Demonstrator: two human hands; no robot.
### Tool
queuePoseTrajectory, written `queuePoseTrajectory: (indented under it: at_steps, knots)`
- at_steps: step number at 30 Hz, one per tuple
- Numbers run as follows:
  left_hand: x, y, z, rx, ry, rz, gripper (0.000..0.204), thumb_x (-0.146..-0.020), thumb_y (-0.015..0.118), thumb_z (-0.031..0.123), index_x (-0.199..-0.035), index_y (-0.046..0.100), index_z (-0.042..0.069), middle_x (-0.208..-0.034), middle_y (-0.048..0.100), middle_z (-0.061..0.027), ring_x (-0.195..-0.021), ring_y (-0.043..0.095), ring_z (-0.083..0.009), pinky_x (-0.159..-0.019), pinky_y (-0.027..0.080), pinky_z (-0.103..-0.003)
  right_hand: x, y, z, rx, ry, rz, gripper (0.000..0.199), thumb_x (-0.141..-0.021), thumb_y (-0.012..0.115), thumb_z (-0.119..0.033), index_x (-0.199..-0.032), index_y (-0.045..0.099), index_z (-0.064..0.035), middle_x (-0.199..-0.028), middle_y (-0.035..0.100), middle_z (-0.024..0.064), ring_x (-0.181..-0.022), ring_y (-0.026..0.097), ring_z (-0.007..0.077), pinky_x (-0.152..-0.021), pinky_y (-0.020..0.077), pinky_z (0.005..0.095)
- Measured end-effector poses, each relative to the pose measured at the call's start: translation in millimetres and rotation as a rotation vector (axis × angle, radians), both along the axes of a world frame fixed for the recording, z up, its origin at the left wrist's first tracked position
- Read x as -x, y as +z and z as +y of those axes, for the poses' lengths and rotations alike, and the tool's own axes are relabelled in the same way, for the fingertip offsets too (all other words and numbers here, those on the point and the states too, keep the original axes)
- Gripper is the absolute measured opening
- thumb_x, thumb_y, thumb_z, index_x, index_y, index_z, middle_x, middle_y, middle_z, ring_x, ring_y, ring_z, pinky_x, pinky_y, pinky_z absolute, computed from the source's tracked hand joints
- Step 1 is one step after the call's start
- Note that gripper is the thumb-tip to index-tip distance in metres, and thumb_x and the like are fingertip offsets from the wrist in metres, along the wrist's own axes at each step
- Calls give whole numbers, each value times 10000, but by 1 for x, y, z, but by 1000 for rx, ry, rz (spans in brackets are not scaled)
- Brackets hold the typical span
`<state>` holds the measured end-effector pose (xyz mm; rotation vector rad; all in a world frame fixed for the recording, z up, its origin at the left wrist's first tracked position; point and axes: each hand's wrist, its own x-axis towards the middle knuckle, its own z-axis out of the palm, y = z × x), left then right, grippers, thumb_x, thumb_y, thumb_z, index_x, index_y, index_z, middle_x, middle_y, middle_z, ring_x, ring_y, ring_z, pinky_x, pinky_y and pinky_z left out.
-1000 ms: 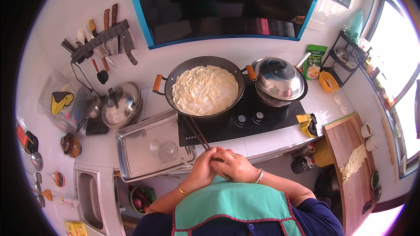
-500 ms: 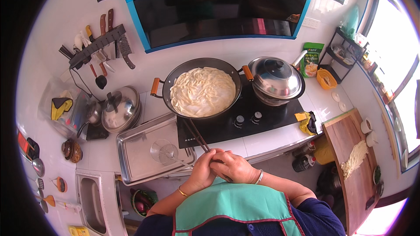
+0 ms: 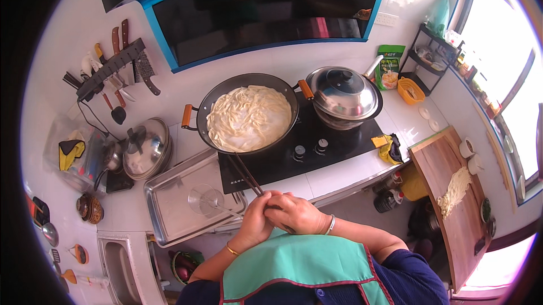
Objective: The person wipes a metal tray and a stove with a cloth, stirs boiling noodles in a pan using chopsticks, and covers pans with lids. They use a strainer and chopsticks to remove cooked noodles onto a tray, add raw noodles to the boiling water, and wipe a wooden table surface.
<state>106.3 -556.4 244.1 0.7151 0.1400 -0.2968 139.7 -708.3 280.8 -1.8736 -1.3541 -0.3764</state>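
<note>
My left hand (image 3: 255,221) and my right hand (image 3: 297,214) are folded together in front of the green apron (image 3: 294,262), the right one lapping over the left. Both are closed around a pair of long dark chopsticks (image 3: 247,173), which slant up and away toward the wok's near rim. Which fingers bear the chopsticks is partly hidden. Pale wide noodles (image 3: 249,118) fill the big dark wok (image 3: 285,89) in whitish liquid on the black cooktop (image 3: 271,169). A wire strainer (image 3: 205,198) lies in the steel tray (image 3: 164,214), its handle pointing toward my left wrist.
Right of the wok stands a pot under a domed steel lid (image 3: 350,98). A wooden board (image 3: 430,160) with raw noodles (image 3: 454,192) is at the right. Another lidded pan (image 3: 148,149) and a sink (image 3: 120,265) are at the left. Knives hang on a wall rack (image 3: 110,67).
The whole view has shifted and turned slightly, so the stove and wok appear a little further left. My hands keep the same clasp on the chopsticks.
</note>
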Motion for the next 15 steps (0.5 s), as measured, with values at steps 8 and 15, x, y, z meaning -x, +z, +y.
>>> queuePoseTrajectory:
  at_steps: [8, 15]
  knots:
    - [-5, 1, 0, -12, -9, 3, 307, -963, 369, 234, -1028, 542, -11, -1127, 571, -230, -1093, 530, -292, -975, 405, -385, -4, 1, -1, 15, 2, -3, 238, -697, 667, -82, -929, 614, -67, -1030, 521, 94, -816, 597, 275, -663, 533, 359]
    - [-7, 11, -1, -2, -10, -1, 297, -959, 371, 220, -1030, 538, -16, -1111, 576, -214, -1099, 528, -287, -978, 404, -380, -7, 3, 0, 32, 0, -19, 228, -722, 626, -109, -945, 607, -60, -1019, 527, 97, -840, 610, 254, -683, 541, 343]
